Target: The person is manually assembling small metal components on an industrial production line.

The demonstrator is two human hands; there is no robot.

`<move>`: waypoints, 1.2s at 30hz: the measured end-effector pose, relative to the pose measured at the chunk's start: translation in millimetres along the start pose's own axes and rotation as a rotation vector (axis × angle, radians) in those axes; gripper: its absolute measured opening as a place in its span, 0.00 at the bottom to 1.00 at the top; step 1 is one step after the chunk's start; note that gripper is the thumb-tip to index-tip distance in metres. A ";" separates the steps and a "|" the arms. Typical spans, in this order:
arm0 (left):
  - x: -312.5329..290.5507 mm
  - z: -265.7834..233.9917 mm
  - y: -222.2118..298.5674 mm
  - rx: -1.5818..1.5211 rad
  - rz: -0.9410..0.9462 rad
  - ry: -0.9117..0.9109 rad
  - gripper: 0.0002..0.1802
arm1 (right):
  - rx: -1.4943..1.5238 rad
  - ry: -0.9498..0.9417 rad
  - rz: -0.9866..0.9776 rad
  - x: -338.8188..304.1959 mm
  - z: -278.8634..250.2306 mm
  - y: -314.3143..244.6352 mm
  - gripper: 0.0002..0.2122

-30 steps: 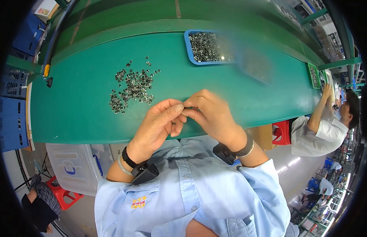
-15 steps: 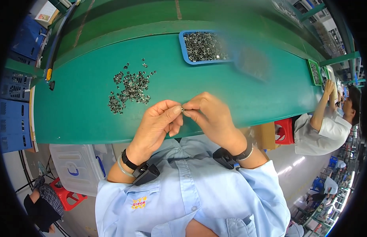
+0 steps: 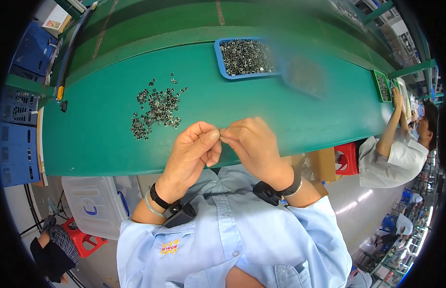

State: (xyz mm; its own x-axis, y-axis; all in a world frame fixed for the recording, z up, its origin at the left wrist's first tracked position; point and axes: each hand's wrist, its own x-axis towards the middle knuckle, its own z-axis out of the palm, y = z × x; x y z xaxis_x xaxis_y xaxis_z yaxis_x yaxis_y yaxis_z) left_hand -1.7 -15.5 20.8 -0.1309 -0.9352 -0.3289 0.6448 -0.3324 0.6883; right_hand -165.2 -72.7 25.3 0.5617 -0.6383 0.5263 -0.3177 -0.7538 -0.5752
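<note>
Close to the near edge of the green table [image 3: 88, 139], my left hand [image 3: 192, 151] and my right hand [image 3: 255, 149] meet at the fingertips. Both pinch a small metal part, which the fingers now almost wholly hide. Left of and beyond my hands lies a loose pile of small dark, shiny metal parts [image 3: 160, 108]. Farther back stands a blue tray [image 3: 219, 62] filled with many similar small metal parts [image 3: 244, 57]. A blurred smear covers the tray's right end, so that side is unclear.
A yellow-tipped tool [image 3: 60, 92] is at the far left, near blue crates [image 3: 16, 149]. Below the table edge stand a clear plastic bin [image 3: 93, 197], a cardboard box [image 3: 325, 163] and a red stool [image 3: 347, 159]. At right, another person [image 3: 391, 163] works by a green tray [image 3: 378, 86].
My right hand has shifted slightly down and left, its fingers closing over the metal part, which showed between the fingertips before. The pile and tray look unchanged.
</note>
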 end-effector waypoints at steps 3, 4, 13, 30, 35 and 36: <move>2.1 -3.9 -4.4 -0.065 0.016 -0.042 0.07 | 0.037 0.020 0.001 -0.9 1.3 -1.8 0.09; 2.7 -4.7 -5.1 -0.084 0.023 -0.067 0.07 | 0.059 0.023 0.001 -1.6 2.4 -1.7 0.09; 0.1 -1.0 6.0 0.100 0.056 0.020 0.08 | 0.011 -0.037 -0.032 6.6 -2.7 2.4 0.09; -1.7 -7.3 -3.4 -0.347 -0.014 -0.211 0.09 | 0.335 0.072 0.004 4.7 13.4 3.7 0.06; -0.4 -9.5 0.3 -0.274 -0.005 -0.209 0.09 | 0.341 0.065 -0.024 6.9 12.9 4.7 0.06; -0.4 -9.3 0.6 -0.244 -0.001 -0.194 0.09 | 0.336 0.063 -0.019 6.5 13.1 5.3 0.06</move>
State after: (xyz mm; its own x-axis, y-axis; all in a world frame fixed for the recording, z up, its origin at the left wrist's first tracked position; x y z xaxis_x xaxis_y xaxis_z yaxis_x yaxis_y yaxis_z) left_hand 5.8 -14.3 15.4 -0.2578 -0.9486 -0.1836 0.8031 -0.3160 0.5052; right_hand -153.3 -78.8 17.4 0.5132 -0.6410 0.5707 -0.0325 -0.6790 -0.7335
